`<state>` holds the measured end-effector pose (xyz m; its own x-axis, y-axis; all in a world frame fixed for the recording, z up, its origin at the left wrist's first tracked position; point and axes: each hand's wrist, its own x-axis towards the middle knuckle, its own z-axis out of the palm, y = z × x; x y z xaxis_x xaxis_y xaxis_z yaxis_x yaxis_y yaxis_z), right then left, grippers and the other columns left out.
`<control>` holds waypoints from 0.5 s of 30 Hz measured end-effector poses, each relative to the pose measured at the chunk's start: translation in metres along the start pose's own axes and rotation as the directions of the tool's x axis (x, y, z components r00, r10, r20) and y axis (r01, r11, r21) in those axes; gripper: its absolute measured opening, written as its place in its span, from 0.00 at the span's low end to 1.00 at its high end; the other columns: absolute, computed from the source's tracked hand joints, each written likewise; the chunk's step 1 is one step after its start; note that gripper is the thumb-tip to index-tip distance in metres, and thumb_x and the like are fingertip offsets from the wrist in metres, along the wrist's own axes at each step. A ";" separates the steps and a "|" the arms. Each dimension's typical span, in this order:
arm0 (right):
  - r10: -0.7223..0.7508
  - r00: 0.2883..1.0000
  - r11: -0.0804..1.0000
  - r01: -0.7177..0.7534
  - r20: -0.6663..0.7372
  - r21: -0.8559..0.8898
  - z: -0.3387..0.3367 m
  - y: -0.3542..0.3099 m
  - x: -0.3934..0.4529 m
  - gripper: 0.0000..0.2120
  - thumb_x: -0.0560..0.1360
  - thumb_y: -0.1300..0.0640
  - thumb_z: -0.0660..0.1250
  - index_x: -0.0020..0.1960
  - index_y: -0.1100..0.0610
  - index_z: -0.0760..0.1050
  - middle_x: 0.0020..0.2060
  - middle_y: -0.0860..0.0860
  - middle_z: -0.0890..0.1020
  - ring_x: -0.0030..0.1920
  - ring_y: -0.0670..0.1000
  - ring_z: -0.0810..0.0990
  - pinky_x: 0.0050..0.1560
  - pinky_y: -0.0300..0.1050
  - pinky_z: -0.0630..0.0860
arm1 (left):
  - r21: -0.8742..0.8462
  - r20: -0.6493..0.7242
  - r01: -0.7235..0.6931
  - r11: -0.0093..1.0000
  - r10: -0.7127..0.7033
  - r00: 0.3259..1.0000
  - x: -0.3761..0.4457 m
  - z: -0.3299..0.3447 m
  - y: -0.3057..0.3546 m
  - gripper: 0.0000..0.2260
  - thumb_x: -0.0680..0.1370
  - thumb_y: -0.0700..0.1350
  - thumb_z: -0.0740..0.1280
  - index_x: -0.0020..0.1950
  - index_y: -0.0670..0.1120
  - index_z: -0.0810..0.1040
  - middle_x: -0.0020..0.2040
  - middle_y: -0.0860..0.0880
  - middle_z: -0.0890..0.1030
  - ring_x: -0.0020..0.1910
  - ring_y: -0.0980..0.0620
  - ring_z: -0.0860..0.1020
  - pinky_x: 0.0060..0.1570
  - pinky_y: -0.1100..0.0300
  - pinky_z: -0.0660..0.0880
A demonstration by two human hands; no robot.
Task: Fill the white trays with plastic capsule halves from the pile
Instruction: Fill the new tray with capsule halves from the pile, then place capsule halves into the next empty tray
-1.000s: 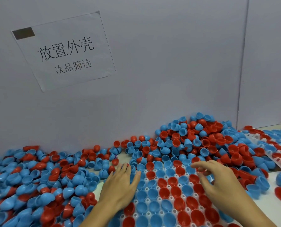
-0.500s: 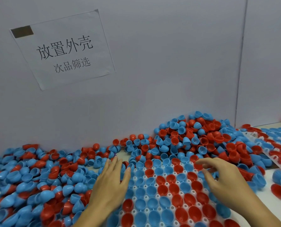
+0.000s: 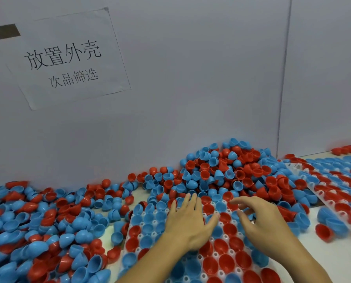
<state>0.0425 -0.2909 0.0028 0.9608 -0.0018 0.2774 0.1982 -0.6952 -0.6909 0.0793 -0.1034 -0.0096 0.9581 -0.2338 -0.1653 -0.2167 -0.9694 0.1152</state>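
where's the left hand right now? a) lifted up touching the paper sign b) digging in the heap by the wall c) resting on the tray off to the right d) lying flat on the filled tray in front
d: the left hand lies palm down, fingers straight, on the white tray of seated red and blue halves in front of the person; the heap by the wall lies just past its fingertips.
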 end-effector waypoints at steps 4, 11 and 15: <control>0.002 1.000 1.000 -0.002 -0.011 0.005 0.000 0.005 0.001 0.12 0.79 0.59 0.67 0.57 0.43 0.77 0.48 0.35 0.76 0.51 0.38 0.75 0.55 0.36 0.72 | 0.017 -0.083 -0.009 1.000 0.011 0.997 0.004 -0.003 0.006 0.39 0.79 0.71 0.41 0.83 0.47 0.40 0.82 0.50 0.37 0.80 0.52 0.36 0.78 0.44 0.35; 0.039 0.999 0.999 -0.040 -0.027 -0.016 -0.002 0.014 0.002 0.12 0.79 0.59 0.66 0.59 0.45 0.78 0.51 0.39 0.77 0.51 0.39 0.75 0.56 0.38 0.73 | -0.032 -0.072 -0.075 0.997 0.073 0.995 0.002 -0.011 0.028 0.37 0.80 0.70 0.41 0.83 0.50 0.40 0.82 0.51 0.38 0.80 0.53 0.36 0.77 0.46 0.34; 0.126 0.992 0.992 -0.126 -0.027 -0.026 -0.010 0.021 0.003 0.14 0.79 0.61 0.65 0.61 0.49 0.79 0.51 0.43 0.80 0.48 0.40 0.76 0.52 0.37 0.73 | -0.185 -0.319 0.008 0.983 -0.067 0.945 -0.037 -0.019 -0.003 0.31 0.82 0.65 0.45 0.83 0.53 0.45 0.81 0.57 0.43 0.80 0.57 0.43 0.77 0.52 0.42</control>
<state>0.0480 -0.3128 -0.0041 0.9725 -0.1084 0.2062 0.0701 -0.7081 -0.7026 0.0480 -0.0909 0.0149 0.9801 -0.1320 0.1482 -0.1710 -0.9407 0.2930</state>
